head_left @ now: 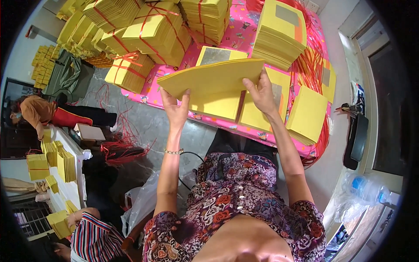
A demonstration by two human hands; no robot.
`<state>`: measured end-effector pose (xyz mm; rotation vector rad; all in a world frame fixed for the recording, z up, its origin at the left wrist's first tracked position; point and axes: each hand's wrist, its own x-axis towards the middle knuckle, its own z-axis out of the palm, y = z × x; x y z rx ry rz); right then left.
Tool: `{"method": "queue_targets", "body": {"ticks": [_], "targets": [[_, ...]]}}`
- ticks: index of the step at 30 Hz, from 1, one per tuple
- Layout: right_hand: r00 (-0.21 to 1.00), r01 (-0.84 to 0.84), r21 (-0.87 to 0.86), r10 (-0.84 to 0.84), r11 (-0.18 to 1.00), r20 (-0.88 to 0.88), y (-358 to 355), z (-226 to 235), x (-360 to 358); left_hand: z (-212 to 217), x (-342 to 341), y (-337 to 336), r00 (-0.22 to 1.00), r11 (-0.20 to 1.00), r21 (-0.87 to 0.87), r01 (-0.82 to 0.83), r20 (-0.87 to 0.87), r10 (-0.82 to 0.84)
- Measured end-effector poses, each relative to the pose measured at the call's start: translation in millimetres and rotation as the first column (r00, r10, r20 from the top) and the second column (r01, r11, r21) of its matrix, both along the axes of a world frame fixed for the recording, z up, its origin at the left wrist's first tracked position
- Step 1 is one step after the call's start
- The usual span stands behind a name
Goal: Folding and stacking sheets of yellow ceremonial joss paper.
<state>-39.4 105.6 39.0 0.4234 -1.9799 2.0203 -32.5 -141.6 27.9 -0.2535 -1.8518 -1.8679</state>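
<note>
A thin stack of yellow paper (214, 78) is held up and tilted between my two hands, above the pink patterned table cover (166, 78). My left hand (176, 111) grips its left lower edge, thumb in front. At the right end, my right hand (263, 97) pinches the edge, with the thumb on the near face. Under the raised stack lies more yellow paper (214, 106), partly covered. Just right of it is a yellow pile with a grey patch (257, 114), and farther right another plain yellow pile (307, 114).
Tied yellow bundles (152, 32) rise at the back left, and a tall loose pile (279, 37) stands at the back right. Red plastic strips (309, 61) run down the table's right side. Two other people work at a white table (67, 192) on the left.
</note>
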Motion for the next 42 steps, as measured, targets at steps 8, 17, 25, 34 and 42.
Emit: {"method": "queue_targets", "body": {"ticks": [8, 17, 25, 34, 42], "targets": [[1.000, -0.029, -0.032, 0.029, 0.999, 0.009, 0, 2, 2, -11, -1, -8, 0.998, 0.998, 0.029, 0.062, -0.013, -0.062], [0.999, 0.019, 0.063, -0.017, 0.998, -0.041, 1, 3, 5, -4, 1, -3, 0.998, 0.998, 0.034, 0.061, -0.022, -0.060], [1.000, 0.014, 0.067, -0.014, 0.998, 0.001, 2, 1, 7, -9, -2, -1, 0.999, 0.999, 0.033, 0.014, -0.050, -0.012], [0.986, -0.164, -0.129, 0.168, 0.978, 0.021, 16, 28, -3, 34, 2, -18, 0.913, 0.913, 0.200, 0.355, 0.133, -0.385], [0.736, -0.399, -0.527, 0.604, 0.751, 0.304, -3, 36, 8, 50, 7, 17, 0.634, 0.628, 0.483, 0.610, 0.178, -0.753]]}}
